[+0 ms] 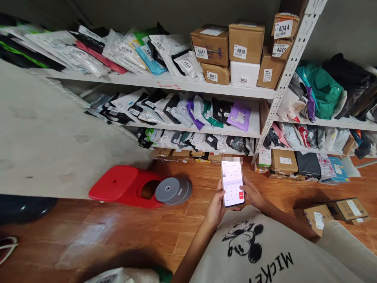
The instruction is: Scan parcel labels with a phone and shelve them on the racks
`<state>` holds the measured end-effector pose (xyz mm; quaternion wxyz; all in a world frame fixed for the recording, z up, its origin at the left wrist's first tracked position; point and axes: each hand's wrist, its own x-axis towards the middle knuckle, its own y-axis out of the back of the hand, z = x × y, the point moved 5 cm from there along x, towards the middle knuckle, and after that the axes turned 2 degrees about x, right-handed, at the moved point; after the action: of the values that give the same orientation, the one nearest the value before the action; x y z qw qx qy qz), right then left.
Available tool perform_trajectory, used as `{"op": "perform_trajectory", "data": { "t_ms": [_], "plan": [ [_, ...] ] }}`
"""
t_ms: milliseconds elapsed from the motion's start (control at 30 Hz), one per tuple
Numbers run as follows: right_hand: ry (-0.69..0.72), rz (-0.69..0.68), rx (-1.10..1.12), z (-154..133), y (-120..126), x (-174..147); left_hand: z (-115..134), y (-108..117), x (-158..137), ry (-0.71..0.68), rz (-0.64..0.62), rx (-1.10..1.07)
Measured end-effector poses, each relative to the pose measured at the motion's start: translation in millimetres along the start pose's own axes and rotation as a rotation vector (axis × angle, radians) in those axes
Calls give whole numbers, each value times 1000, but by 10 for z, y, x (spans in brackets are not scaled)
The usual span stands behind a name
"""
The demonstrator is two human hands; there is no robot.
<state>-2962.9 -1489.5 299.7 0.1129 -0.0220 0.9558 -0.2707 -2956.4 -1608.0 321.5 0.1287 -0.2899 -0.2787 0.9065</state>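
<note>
A smartphone with a lit screen is held upright in front of my shirt. On its screen a number keypad shows, with a red key at the lower right; the small text is too fine to read. My left hand is wrapped around the phone's left edge, its thumb by the keypad. From the other side my right hand grips the right edge, with the thumb over the screen near the keys. The fingers behind the phone are hidden.
White shelves ahead carry numbered parcel bags and cardboard boxes. A red plastic stool and a grey round stool stand on the floor at left. Cardboard boxes lie on the floor at right. A metal post divides the shelves.
</note>
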Motion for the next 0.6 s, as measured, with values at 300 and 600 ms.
{"op": "perform_trajectory", "data": {
  "t_ms": [300,600],
  "plan": [
    [9,1,-32,32,17,-21,5,-28,-37,-24,-4,18],
    [35,-23,-112,10,-30,-95,39,-120,-111,-81,-5,104]
  ]
}}
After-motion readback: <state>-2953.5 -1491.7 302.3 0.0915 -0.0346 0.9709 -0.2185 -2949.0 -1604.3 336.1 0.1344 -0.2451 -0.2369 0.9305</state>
